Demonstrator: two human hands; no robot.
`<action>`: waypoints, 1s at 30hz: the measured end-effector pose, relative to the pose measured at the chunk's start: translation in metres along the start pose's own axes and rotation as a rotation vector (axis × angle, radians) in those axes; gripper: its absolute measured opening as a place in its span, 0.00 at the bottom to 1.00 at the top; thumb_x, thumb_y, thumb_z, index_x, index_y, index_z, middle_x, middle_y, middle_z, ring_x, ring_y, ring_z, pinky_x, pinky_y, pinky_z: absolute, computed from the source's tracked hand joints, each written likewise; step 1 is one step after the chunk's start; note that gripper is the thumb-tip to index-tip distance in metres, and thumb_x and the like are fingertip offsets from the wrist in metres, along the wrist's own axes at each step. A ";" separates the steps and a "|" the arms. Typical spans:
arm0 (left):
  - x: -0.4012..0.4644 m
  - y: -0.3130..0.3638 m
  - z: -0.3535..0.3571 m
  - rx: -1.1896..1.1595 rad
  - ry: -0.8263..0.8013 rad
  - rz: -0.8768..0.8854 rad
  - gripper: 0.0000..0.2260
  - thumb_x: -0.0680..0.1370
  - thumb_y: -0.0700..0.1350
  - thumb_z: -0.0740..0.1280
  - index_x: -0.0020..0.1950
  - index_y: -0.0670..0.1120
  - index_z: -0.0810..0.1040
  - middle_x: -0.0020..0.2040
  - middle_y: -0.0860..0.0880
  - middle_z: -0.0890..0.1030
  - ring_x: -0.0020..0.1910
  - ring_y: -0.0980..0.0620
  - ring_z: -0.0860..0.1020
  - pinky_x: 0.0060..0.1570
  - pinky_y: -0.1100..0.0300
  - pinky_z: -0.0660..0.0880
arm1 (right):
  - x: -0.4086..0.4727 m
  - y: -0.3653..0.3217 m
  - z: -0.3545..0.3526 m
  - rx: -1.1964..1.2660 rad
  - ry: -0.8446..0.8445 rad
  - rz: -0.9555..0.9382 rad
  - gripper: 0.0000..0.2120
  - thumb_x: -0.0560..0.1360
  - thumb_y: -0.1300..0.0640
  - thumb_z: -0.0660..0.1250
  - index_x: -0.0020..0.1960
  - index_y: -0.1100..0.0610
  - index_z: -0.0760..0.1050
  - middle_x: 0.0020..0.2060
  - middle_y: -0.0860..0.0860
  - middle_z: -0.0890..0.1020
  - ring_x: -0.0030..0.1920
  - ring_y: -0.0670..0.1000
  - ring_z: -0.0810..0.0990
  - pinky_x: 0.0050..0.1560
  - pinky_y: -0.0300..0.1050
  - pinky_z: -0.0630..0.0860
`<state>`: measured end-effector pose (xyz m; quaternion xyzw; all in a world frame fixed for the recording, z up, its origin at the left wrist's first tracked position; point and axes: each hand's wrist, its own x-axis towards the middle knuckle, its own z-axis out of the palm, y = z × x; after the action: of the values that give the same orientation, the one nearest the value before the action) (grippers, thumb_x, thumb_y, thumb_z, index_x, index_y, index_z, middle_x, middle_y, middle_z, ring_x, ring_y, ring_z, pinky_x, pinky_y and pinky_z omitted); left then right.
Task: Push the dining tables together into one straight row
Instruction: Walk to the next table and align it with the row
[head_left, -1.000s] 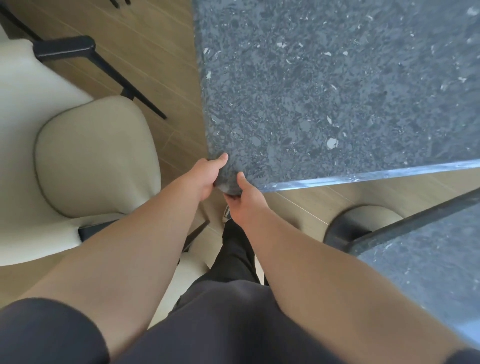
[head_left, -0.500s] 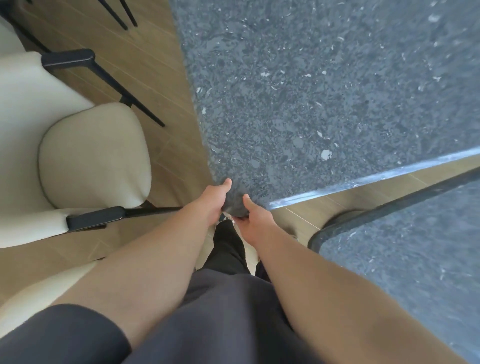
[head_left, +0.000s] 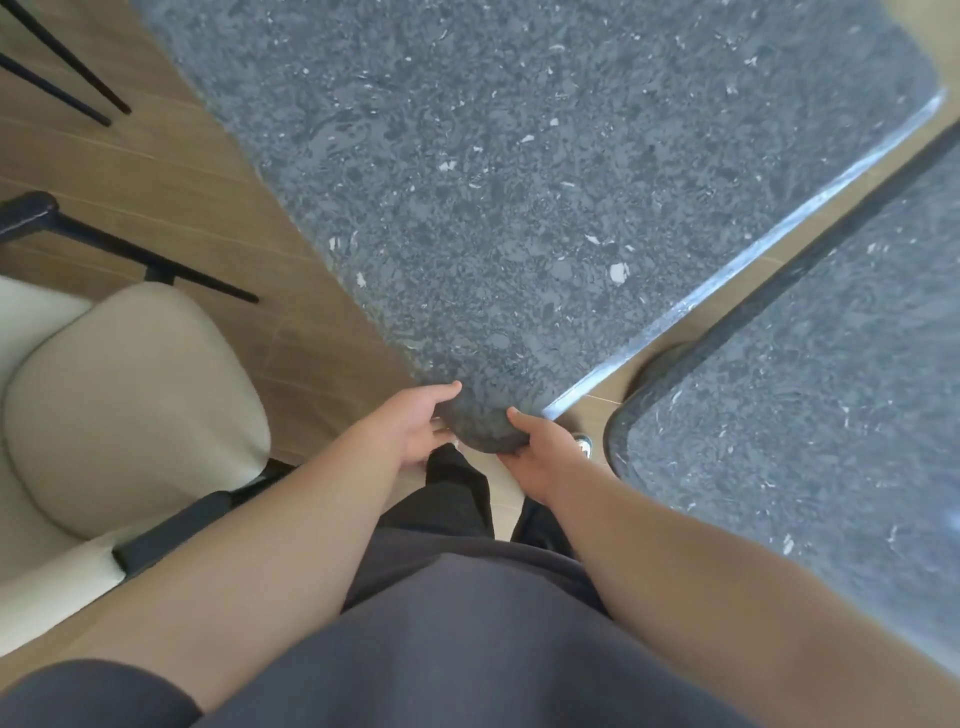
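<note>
Gap between two tables (head_left: 519, 218) narrowed, left hand (head_left: 410, 426) and right hand (head_left: 540, 447) both gripping one corner

The nearer tabletop (head_left: 519, 208) is a dark grey speckled stone slab with pale flecks and a rounded corner, lying at a slant across the view. That corner is held from both sides, the left grip (head_left: 410, 426) on its left edge and the right grip (head_left: 540, 452) on its right edge (thumbs on top, fingers hidden beneath). A second tabletop (head_left: 810, 415) of the same stone lies just beside it on the right, apart from it by a narrow wedge of floor that widens toward the near corners.
</note>
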<state>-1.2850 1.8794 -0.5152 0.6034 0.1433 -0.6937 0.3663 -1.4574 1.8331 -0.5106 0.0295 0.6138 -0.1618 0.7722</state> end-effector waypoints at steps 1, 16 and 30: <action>0.001 0.007 -0.003 -0.023 -0.011 0.039 0.08 0.81 0.43 0.69 0.58 0.43 0.80 0.59 0.44 0.85 0.56 0.47 0.84 0.53 0.52 0.80 | -0.001 0.005 -0.001 0.026 0.010 -0.006 0.22 0.78 0.65 0.67 0.71 0.59 0.70 0.65 0.56 0.79 0.66 0.57 0.77 0.70 0.54 0.72; 0.005 -0.020 0.022 -0.197 0.033 0.037 0.21 0.78 0.51 0.72 0.66 0.41 0.77 0.63 0.41 0.82 0.61 0.42 0.82 0.66 0.44 0.75 | 0.000 0.027 0.017 0.210 -0.022 0.038 0.23 0.77 0.58 0.72 0.70 0.60 0.72 0.64 0.59 0.79 0.63 0.61 0.78 0.69 0.59 0.72; -0.004 -0.024 0.055 -0.158 0.255 0.050 0.21 0.80 0.56 0.68 0.64 0.41 0.78 0.59 0.41 0.82 0.55 0.42 0.82 0.48 0.48 0.79 | -0.007 0.011 0.007 0.049 -0.052 0.117 0.21 0.78 0.58 0.71 0.68 0.59 0.72 0.60 0.59 0.82 0.48 0.58 0.83 0.39 0.52 0.81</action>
<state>-1.3417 1.8623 -0.5049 0.6593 0.2278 -0.5887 0.4085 -1.4492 1.8432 -0.5040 0.0800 0.5864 -0.1323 0.7951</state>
